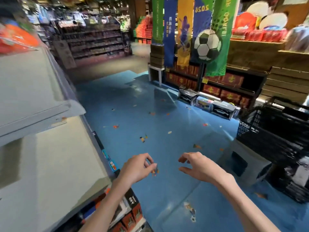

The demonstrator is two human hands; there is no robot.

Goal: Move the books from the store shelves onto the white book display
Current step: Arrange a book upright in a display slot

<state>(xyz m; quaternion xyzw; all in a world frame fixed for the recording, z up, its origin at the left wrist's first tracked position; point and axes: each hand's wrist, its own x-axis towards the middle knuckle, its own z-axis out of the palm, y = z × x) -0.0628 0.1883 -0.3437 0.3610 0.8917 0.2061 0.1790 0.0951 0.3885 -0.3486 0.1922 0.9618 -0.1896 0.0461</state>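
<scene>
Two hands, left hand (136, 168) and right hand (196, 165), hover apart over the blue floor (167, 124), fingers loosely curled, holding nothing. White display (50, 158) stands left; boxed books (132, 213) lie near-left below.

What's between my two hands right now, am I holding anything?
Nothing. In the head view the left hand and right hand hang apart, fingers loosely curled, with only blue floor and its small printed stickers showing between them.

Both hands out over blue floor (167, 114), holding nothing: left hand (137, 168) loosely curled, right hand (197, 166) spread. White shelf (50, 148) left; black basket (274, 136) right.
</scene>
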